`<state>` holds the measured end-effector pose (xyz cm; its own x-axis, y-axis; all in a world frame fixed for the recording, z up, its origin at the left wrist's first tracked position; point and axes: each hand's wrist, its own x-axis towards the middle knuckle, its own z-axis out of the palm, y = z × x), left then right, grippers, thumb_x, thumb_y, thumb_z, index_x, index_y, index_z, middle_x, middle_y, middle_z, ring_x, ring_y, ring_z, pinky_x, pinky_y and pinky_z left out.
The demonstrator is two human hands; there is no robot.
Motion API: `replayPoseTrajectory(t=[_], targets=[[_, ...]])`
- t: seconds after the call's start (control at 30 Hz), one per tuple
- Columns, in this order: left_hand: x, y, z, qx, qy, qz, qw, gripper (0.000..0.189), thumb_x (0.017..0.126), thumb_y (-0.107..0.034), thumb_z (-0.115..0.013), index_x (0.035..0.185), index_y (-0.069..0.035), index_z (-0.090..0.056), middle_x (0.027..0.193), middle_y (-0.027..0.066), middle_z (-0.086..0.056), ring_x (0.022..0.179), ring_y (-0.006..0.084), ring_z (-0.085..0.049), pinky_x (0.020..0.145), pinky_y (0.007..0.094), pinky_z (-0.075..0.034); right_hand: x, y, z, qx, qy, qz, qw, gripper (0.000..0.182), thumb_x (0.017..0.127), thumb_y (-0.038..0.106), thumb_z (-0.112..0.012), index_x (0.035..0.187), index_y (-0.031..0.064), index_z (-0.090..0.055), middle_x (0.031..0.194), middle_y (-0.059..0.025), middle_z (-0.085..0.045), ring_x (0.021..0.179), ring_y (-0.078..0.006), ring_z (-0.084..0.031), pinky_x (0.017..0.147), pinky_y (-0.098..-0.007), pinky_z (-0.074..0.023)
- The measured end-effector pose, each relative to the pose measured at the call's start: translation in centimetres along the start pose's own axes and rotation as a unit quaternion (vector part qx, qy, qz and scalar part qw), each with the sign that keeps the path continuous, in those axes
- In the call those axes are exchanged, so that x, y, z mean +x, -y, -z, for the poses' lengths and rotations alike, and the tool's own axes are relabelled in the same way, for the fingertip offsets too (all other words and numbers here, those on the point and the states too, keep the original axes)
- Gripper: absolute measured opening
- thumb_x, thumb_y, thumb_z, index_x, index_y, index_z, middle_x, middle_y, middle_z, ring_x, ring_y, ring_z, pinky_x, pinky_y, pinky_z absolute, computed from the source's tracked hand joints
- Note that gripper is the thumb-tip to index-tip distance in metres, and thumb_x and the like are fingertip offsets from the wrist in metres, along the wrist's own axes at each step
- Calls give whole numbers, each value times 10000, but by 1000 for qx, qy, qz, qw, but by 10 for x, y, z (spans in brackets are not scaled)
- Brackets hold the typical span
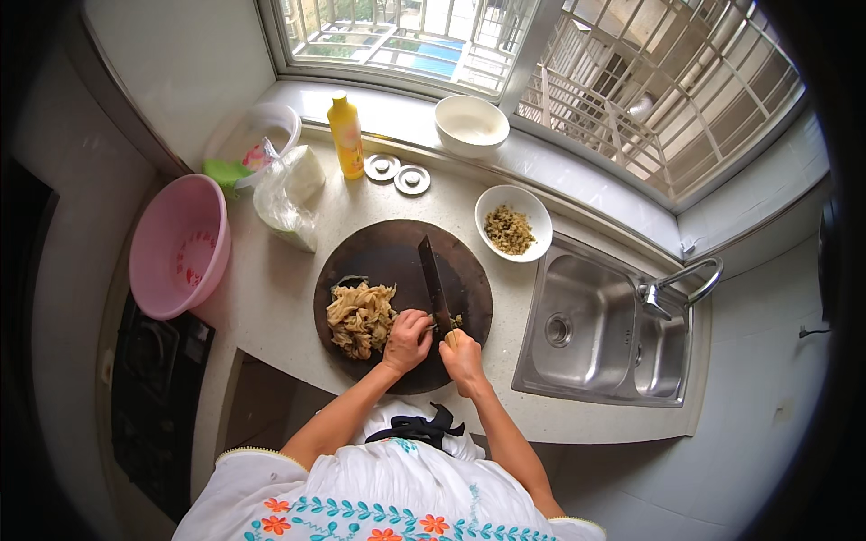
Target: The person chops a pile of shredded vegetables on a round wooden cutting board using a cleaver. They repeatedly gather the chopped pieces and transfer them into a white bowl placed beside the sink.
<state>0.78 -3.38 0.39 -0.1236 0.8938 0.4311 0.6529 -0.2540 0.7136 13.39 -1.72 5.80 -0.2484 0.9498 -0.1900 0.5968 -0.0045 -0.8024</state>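
Observation:
A dark round chopping board (379,247) lies on the counter before me. My right hand (463,360) grips the wooden handle of a cleaver (434,284), whose dark blade points away from me with its edge at the board. Just left of the blade, my left hand (408,339) has its fingers curled down on some greens that look like pickled vegetable; the fingertips are partly hidden. Beside that hand sits a heap of yellowish pickled leaves (360,318). Small chopped bits (457,320) lie right of the blade. Behind the board, a white bowl (482,196) holds chopped vegetable (509,230).
A steel double sink (588,318) with a faucet (676,284) is at right. Leftward are a pink basin (177,250), a plastic bag (287,203) and a gas stove (152,406). A yellow bottle (346,138), two metal lids (411,180) and a cream bowl (471,128) stand near the window.

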Motion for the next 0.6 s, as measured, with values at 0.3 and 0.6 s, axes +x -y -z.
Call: replayPoseTrajectory(t=[0.3, 0.6], targets=[[1, -2, -1, 25, 3, -2, 1000, 190, 629, -8, -567, 816, -10, -532, 886, 108, -518, 878, 281, -481, 767, 352, -405, -25, 3, 14, -6, 35, -5, 999, 143, 718, 104, -529, 768, -26, -493, 665, -245, -543, 671, -398, -549, 579, -416, -437], [-3, 0, -4, 10, -1, -7, 1000, 191, 623, 5, -565, 812, -4, -539, 880, 111, -531, 883, 282, -484, 768, 352, -407, -5, -2, -13, -31, -3, 4, 999, 120, 714, 88, -516, 747, -21, -478, 661, -233, -535, 659, -387, -540, 573, -403, -417]])
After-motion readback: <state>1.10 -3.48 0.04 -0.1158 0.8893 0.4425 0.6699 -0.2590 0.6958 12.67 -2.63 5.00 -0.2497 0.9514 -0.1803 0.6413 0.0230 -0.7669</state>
